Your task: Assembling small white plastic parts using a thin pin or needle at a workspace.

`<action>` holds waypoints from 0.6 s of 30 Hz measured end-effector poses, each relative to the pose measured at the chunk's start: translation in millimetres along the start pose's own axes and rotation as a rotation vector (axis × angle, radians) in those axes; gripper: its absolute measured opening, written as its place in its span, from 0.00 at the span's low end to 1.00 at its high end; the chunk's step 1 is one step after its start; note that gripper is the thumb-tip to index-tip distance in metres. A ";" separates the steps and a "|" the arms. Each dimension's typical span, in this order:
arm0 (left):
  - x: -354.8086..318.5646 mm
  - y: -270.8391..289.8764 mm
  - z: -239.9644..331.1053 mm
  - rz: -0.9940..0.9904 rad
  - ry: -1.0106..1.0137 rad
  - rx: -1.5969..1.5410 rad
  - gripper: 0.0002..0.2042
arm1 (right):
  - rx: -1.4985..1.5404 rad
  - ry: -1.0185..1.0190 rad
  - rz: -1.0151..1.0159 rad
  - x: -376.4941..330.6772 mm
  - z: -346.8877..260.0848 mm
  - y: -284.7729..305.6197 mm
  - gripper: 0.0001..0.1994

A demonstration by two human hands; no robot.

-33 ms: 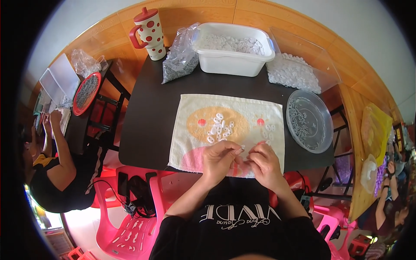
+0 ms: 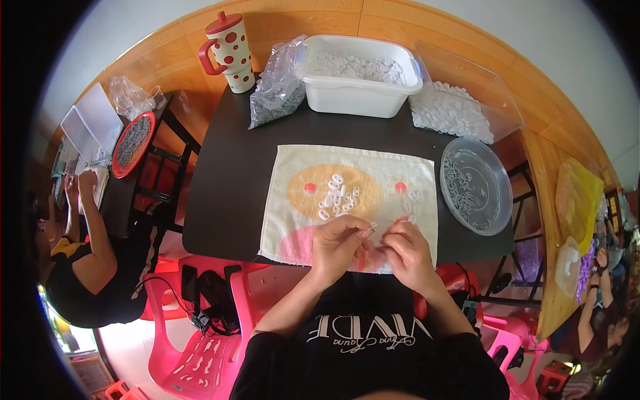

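Note:
My left hand (image 2: 339, 245) is closed in a pinch over the near part of a cream towel (image 2: 283, 227). A small white plastic piece (image 2: 373, 225) shows at its fingertips. Just to its right, my right hand (image 2: 408, 252) is also closed, thumb against fingers; whatever it holds is too small to make out. Beyond my hands, several white plastic pieces with holes (image 2: 337, 197) lie loosely heaped on the towel's orange print. A smaller group of white pieces (image 2: 415, 197) lies above my right hand.
Along the back stand a spotted tumbler (image 2: 233, 57), a bag of grey bits (image 2: 279, 93), a white tub (image 2: 357, 97) and a clear bin of white pieces (image 2: 453, 117). A round clear tray (image 2: 490, 200) holds small metal-looking parts at right. Another person (image 2: 93, 247) works at left.

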State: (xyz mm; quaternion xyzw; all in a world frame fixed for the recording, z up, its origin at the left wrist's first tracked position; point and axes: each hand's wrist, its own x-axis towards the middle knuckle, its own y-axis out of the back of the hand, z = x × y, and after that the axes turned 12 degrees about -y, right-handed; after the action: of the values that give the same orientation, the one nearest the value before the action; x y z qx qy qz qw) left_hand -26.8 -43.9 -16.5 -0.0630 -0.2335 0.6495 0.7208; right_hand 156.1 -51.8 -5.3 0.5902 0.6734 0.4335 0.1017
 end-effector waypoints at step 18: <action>0.1 9.4 -8.8 -0.004 0.005 -0.136 0.10 | 0.778 -0.346 0.017 -6.8 -7.0 -8.0 0.12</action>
State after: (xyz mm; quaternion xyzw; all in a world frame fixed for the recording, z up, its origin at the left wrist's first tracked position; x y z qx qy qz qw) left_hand -31.6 -40.5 -27.9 -0.1132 -0.2753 0.6307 0.7167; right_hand 147.8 -60.4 -9.2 0.6540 0.7550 0.0425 -0.0203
